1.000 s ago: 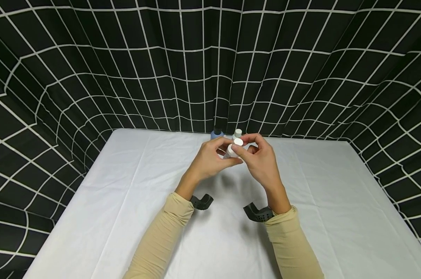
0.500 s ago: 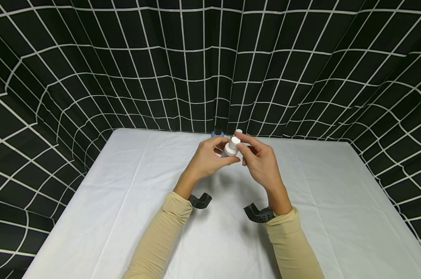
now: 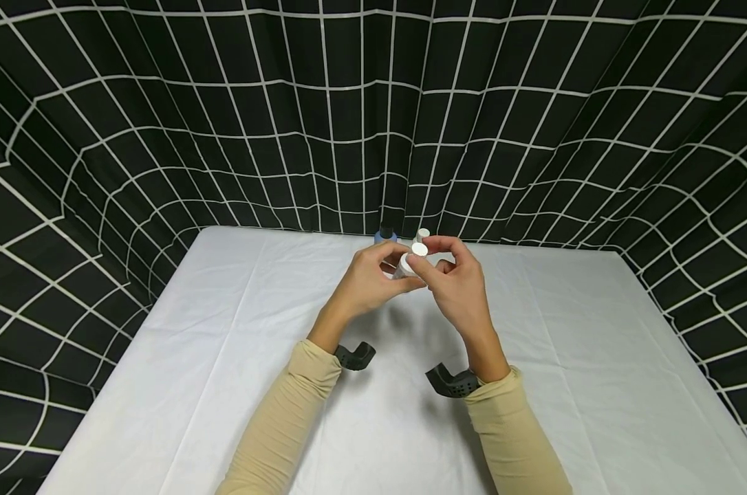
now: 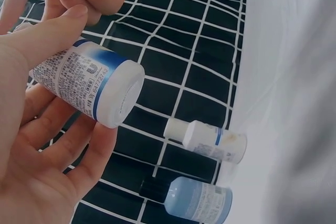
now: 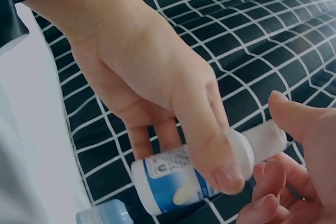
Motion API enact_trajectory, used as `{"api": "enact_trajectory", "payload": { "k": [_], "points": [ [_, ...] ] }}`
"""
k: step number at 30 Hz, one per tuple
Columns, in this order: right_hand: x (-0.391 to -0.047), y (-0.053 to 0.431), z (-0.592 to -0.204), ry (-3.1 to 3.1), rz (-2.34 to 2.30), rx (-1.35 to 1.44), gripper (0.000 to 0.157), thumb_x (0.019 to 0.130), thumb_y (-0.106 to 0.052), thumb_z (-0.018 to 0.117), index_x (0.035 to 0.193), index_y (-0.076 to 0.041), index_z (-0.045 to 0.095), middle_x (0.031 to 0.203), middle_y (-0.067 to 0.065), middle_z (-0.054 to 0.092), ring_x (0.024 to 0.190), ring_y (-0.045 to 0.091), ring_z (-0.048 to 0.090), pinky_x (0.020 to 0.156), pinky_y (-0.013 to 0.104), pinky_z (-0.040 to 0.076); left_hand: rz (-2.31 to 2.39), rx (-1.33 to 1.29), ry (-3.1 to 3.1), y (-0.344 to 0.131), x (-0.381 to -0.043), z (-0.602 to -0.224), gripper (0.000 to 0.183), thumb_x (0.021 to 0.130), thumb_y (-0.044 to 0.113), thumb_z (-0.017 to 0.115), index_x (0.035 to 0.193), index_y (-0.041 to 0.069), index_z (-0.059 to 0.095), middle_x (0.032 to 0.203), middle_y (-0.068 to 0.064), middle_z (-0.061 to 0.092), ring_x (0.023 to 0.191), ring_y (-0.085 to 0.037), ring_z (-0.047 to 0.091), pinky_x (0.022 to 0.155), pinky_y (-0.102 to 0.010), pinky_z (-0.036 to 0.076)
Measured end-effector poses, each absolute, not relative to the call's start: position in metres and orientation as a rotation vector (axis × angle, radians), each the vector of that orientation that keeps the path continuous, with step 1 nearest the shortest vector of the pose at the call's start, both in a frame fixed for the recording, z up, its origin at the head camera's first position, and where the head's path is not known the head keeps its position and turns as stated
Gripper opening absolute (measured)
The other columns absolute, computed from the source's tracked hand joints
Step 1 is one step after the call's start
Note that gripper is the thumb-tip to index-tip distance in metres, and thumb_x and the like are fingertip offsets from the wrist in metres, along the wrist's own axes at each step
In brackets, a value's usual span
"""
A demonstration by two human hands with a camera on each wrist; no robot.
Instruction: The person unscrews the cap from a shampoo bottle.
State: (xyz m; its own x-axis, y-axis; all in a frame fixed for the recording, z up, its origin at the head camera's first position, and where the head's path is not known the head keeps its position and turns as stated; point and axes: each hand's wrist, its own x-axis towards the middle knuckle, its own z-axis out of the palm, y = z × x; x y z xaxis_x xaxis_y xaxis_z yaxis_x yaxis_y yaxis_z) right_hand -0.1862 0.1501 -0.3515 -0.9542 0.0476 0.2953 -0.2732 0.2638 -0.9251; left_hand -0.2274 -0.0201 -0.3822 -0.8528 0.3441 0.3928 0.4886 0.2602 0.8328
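Observation:
My left hand (image 3: 364, 283) grips a small white bottle with a blue-and-white printed label (image 4: 79, 80), held tilted above the table. In the left wrist view, its base faces the camera, with the thumb on one side and the fingers on the other. At the bottle's top is a white cap (image 5: 266, 139). My right hand (image 3: 463, 289) has its thumb and index finger on either side of this cap, pinching it; the other fingers are bent in towards the palm.
At the table's far edge stand a blue bottle with a black cap (image 4: 197, 200) and a white bottle with a white cap (image 4: 216, 142), side by side. A white cloth (image 3: 225, 295) covers the table. Behind hangs a black curtain with white grid lines (image 3: 342, 110).
The right thumb and index finger turned back around the cap, then swung forward again, thumb now towards the left. The held bottle shifted slightly left; the left hand kept its grip.

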Motion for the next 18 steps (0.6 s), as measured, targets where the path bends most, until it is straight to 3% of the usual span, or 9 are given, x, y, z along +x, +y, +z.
{"api": "enact_trajectory", "payload": {
  "k": [4, 11, 15, 18],
  "points": [
    [-0.1857, 0.1466, -0.3537, -2.273, 1.746, 0.166, 0.038, 0.088, -0.031, 0.081, 0.114, -0.009, 0.063, 0.070, -0.002, 0.051, 0.052, 0.005, 0.039, 0.047, 0.021, 0.030, -1.648, -0.813, -2.381, -0.0187, -0.2273, -0.3830, 0.039, 0.079, 0.032, 0.088, 0.112, 0.018, 0.073, 0.110, 0.006, 0.073, 0.094, -0.009, 0.068, 0.085, -0.025, 0.059],
    [-0.1862, 0.1478, -0.3542, -2.266, 1.712, 0.210, 0.031, 0.090, -0.029, 0.080, 0.113, -0.011, 0.069, 0.064, -0.002, 0.050, 0.052, 0.006, 0.041, 0.046, 0.021, 0.031, -1.636, -0.803, -2.399, -0.0185, -0.2286, -0.3843, 0.038, 0.080, 0.032, 0.088, 0.112, 0.019, 0.073, 0.106, 0.006, 0.073, 0.090, -0.009, 0.069, 0.083, -0.024, 0.059],
    [-0.1857, 0.1494, -0.3514, -2.274, 1.647, 0.285, 0.032, 0.093, -0.022, 0.076, 0.123, -0.011, 0.072, 0.087, 0.006, 0.069, 0.056, 0.007, 0.048, 0.050, 0.018, 0.041, -1.638, -0.777, -2.404, -0.0203, -0.2295, -0.3841, 0.039, 0.079, 0.030, 0.088, 0.113, 0.017, 0.072, 0.106, 0.004, 0.073, 0.090, -0.011, 0.070, 0.082, -0.025, 0.060],
    [-0.1852, 0.1509, -0.3493, -2.283, 1.636, 0.337, 0.035, 0.095, -0.017, 0.073, 0.129, -0.009, 0.070, 0.113, 0.011, 0.074, 0.057, 0.007, 0.052, 0.053, 0.017, 0.046, -1.635, -0.757, -2.412, -0.0220, -0.2298, -0.3840, 0.040, 0.079, 0.030, 0.088, 0.113, 0.017, 0.072, 0.107, 0.003, 0.073, 0.090, -0.012, 0.070, 0.082, -0.025, 0.060]
  ]
}}
